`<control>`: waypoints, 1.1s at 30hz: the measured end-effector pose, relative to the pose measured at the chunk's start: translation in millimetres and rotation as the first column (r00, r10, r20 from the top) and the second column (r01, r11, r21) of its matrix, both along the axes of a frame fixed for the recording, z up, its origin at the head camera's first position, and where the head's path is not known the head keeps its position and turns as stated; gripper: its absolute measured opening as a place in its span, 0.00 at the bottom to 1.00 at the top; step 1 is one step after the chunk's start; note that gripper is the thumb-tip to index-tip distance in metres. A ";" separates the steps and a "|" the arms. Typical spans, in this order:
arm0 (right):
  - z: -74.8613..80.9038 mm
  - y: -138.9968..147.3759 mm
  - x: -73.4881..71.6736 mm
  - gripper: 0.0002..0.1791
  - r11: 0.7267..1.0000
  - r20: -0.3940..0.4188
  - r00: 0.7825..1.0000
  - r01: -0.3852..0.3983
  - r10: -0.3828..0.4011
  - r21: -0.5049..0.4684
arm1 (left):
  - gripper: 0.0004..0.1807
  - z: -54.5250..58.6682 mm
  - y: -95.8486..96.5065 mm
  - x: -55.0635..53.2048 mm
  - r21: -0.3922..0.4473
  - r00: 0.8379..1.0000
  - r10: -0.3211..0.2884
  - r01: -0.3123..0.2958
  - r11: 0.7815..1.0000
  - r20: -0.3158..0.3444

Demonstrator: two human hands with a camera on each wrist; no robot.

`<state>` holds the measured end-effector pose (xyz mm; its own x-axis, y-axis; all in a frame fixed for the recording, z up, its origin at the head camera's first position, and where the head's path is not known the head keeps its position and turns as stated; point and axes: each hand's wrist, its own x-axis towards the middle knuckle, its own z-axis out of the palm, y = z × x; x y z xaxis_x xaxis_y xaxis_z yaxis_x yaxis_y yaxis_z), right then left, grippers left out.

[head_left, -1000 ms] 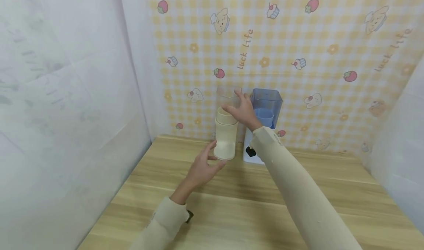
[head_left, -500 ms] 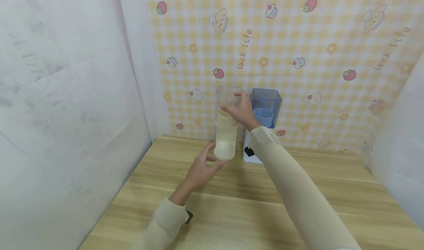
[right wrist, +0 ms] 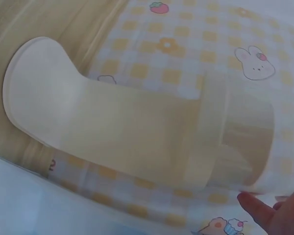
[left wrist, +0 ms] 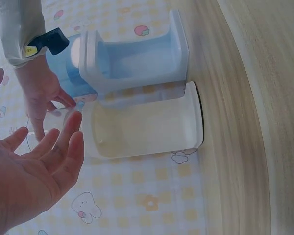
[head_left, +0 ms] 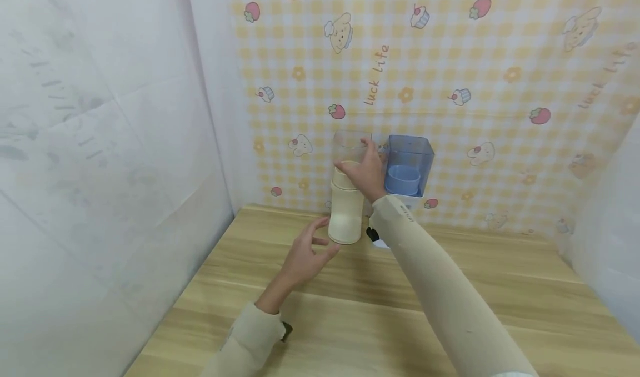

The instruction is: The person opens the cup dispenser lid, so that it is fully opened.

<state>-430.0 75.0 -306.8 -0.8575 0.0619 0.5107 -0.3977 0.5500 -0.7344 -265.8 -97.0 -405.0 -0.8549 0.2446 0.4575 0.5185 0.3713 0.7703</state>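
A cream dispenser [head_left: 346, 216] stands upright on the wooden table against the patterned wall cloth. On its top sits a clear container [head_left: 345, 138], with a cream inner cup [right wrist: 247, 142] showing through it. Thumb and fingers of my right hand [head_left: 369, 172] hold the clear container from its right side; part of it is hidden there. My left hand [head_left: 302, 257] is beside the dispenser's base, fingers spread and loosely bent. Its fingertips are close to the base, and I cannot tell whether they touch. Nothing lies in the left palm in the left wrist view.
To the right of the cream dispenser stands a second one with a square blue tank [head_left: 410, 163] and a white body [left wrist: 137, 58], close beside it. The wall cloth [head_left: 450, 49] rises behind both. White cloth [head_left: 100, 144] hangs along the left side.
The camera view has shifted slightly. My right hand stays at the clear container with its wrist turned a little, uncovering more of the blue tank. The left hand has hardly moved.
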 end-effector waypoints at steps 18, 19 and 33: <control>-6.2 -8.7 2.9 0.55 0.997 -0.067 0.995 0.074 -0.073 0.008 | 0.37 -1.2 -6.1 8.8 0.024 1.000 0.014 -0.014 1.000 0.010; -6.0 -8.4 4.2 0.55 0.998 -0.069 0.995 0.067 -0.066 0.008 | 0.37 -0.4 -6.5 9.9 0.025 1.000 0.011 -0.011 1.000 0.006; -4.3 7.4 37.1 0.55 0.994 -0.039 0.994 -0.103 0.102 -0.027 | 0.38 3.5 -14.0 16.2 -0.011 0.999 -0.010 0.009 1.000 -0.044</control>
<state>-392.9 82.4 -311.1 -0.8406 -0.0098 0.5416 -0.4781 0.4834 -0.7333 -249.6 -110.9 -401.5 -0.8316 0.2578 0.4920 0.5554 0.3748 0.7423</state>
